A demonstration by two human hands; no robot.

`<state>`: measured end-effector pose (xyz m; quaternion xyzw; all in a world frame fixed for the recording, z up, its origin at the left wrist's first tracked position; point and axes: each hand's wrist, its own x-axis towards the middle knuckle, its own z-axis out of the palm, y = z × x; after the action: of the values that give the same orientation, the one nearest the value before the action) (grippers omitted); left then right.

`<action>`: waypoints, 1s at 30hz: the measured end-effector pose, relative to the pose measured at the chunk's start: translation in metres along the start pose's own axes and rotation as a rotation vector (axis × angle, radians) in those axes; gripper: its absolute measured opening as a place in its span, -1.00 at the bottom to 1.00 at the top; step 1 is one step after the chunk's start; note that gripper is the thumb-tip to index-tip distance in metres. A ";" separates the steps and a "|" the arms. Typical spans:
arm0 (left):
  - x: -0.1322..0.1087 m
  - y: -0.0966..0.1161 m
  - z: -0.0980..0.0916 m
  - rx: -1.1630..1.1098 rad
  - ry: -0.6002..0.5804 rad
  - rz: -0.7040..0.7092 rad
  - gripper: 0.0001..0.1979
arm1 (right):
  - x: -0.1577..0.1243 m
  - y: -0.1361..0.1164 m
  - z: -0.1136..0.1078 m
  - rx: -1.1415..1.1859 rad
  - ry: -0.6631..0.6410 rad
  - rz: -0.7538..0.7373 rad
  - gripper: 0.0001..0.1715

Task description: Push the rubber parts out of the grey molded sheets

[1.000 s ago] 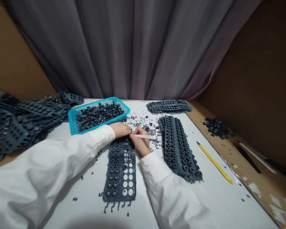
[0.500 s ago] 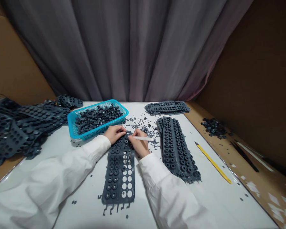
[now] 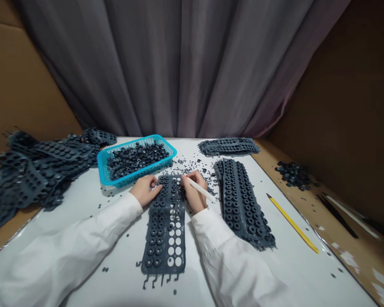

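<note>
A dark grey rubber sheet [image 3: 165,226] studded with small rings lies lengthwise in front of me, with several holes punched empty along its right side. My left hand [image 3: 144,190] rests on the sheet's upper left edge, fingers curled and pressing it. My right hand [image 3: 195,191] is closed round a thin white stick tool [image 3: 201,190] whose tip touches the sheet's upper right part. Both arms wear white sleeves.
A turquoise basket [image 3: 105,161] full of loose dark rings stands behind the hands. More ring sheets lie to the right [image 3: 243,200], at the back [image 3: 229,146] and heaped at the left [image 3: 35,166]. A yellow pencil [image 3: 292,223] and small ring scraps lie on the white table.
My left hand has slid left and back from the sheet's top to its upper left edge. The white stick has swung from lying sideways to slanting down to the right.
</note>
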<state>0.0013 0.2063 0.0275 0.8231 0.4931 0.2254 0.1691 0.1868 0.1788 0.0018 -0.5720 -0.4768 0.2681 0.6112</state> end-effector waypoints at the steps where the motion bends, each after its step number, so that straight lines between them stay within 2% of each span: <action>1: -0.001 0.003 -0.005 -0.007 -0.008 0.011 -0.83 | 0.000 -0.001 -0.001 -0.012 0.009 -0.027 -0.81; 3: 0.003 0.008 -0.020 -0.014 0.008 0.064 -0.81 | 0.001 -0.002 -0.003 -0.069 -0.025 -0.085 -0.77; 5: 0.017 0.004 -0.041 0.025 0.123 0.112 -0.77 | 0.000 -0.002 -0.005 -0.162 -0.112 -0.139 -0.72; 7: 0.035 -0.010 -0.062 0.104 0.242 -0.003 -0.71 | 0.000 -0.001 -0.006 -0.302 -0.179 -0.175 -0.68; 9: 0.048 -0.029 -0.077 0.134 0.236 -0.124 -0.57 | 0.000 -0.001 -0.004 -0.422 -0.204 -0.197 -0.71; 12: 0.050 -0.044 -0.083 0.160 0.215 -0.151 -0.41 | 0.003 -0.010 -0.004 -0.486 -0.198 -0.218 -0.83; 13: 0.047 -0.043 -0.081 0.174 0.217 -0.097 -0.39 | 0.003 -0.016 -0.006 -0.477 -0.189 -0.224 -0.86; 15: 0.040 -0.031 -0.071 0.205 0.163 0.128 -0.46 | 0.000 -0.033 -0.014 -0.473 -0.159 -0.224 -0.87; 16: 0.037 -0.022 -0.064 0.216 0.081 0.284 -0.54 | -0.006 -0.042 -0.020 -0.483 -0.148 -0.212 -0.85; 18: 0.039 -0.003 -0.044 0.230 -0.206 0.487 -0.70 | -0.024 -0.060 -0.034 -0.560 -0.189 -0.153 -0.79; 19: 0.043 0.005 -0.033 0.235 -0.280 0.510 -0.73 | -0.037 -0.066 -0.042 -0.614 -0.233 -0.111 -0.77; 22: 0.063 0.020 -0.002 0.263 -0.385 0.520 -0.61 | -0.082 -0.073 -0.054 -0.702 -0.346 0.038 -0.69; 24: 0.076 0.022 0.012 0.291 -0.432 0.504 -0.54 | -0.108 -0.068 -0.051 -0.716 -0.349 0.033 -0.67; 27: 0.083 0.020 0.019 0.320 -0.455 0.462 -0.65 | -0.129 -0.058 -0.039 -0.711 -0.311 -0.043 -0.73; 30: 0.077 0.020 0.014 0.327 -0.434 0.398 -0.74 | -0.134 -0.052 -0.029 -0.639 -0.322 -0.070 -0.73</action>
<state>0.0553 0.2650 0.0411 0.9482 0.3051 -0.0086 0.0884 0.1474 0.0379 0.0176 -0.6677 -0.6462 0.1712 0.3275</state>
